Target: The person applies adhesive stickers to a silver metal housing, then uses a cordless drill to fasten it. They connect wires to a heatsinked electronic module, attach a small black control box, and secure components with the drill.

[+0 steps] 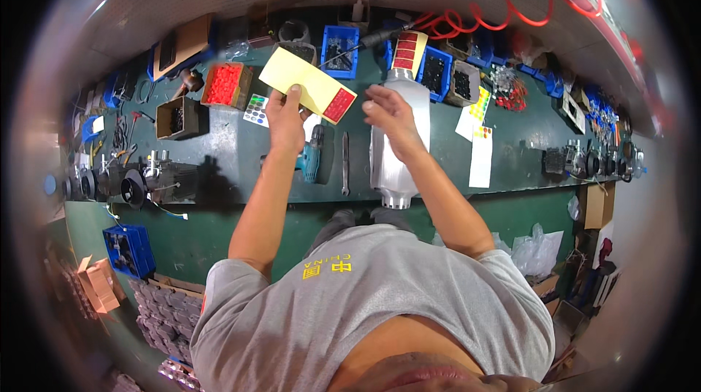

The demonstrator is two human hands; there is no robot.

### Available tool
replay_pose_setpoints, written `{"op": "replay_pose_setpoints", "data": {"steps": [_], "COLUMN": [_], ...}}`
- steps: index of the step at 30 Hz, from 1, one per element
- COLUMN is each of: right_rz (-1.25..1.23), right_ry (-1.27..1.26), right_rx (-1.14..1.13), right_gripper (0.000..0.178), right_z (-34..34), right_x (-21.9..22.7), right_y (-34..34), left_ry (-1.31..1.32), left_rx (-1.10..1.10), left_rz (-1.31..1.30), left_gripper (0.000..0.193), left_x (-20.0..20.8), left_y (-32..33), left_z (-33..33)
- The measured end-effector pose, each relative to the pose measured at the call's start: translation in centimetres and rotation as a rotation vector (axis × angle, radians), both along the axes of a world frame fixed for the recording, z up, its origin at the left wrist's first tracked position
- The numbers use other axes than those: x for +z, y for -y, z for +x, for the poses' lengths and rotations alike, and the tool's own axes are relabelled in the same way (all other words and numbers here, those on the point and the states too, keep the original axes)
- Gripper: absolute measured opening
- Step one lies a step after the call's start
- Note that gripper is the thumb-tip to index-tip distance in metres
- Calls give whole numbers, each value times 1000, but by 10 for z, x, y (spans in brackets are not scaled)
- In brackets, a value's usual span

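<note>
My left hand (286, 118) grips a pale yellow backing sheet of stickers (299, 79) by its near edge, thumb on top. Red labels (339, 105) remain at the sheet's right end. Just right of them is my right hand (393, 118), fingers drawn together; whatever they may pinch is too small to make out. Beneath that hand a silver metal canister (403, 165) with narrowed ends lies lengthwise on the bench. A teal cordless drill (311, 160) lies close to my left forearm, partly covered by it. Between drill and canister is a wrench (345, 165).
Along the back stand a box of red caps (225, 85), blue bins of small parts (339, 52) and another yellow label sheet (409, 50). A red coiled hose (504, 23) hangs above. Sheets of coloured dots (480, 154) lie right. Motor-like assemblies (153, 180) sit at the left edge.
</note>
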State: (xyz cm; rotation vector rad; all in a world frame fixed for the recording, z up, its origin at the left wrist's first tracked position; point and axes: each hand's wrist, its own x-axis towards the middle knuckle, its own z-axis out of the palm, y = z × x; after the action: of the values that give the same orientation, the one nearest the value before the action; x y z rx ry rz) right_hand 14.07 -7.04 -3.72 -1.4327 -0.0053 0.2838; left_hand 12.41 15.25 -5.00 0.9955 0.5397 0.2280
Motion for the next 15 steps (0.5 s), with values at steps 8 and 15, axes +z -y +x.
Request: {"op": "replay_pose_setpoints", "data": {"steps": [8, 15], "right_rz": [55, -486], "right_ry": [-69, 522], "right_rx": [-64, -105], "right_gripper": [42, 39], "right_z": [-32, -76], "right_x": [0, 10], "right_y": [-11, -13], "left_ry": [-73, 21], "left_rx": [-164, -111], "left_rz": [-198, -130], "left_gripper": [17, 11], "left_x": [6, -1], "left_y": [52, 78], "left_z": [-58, -72]}}
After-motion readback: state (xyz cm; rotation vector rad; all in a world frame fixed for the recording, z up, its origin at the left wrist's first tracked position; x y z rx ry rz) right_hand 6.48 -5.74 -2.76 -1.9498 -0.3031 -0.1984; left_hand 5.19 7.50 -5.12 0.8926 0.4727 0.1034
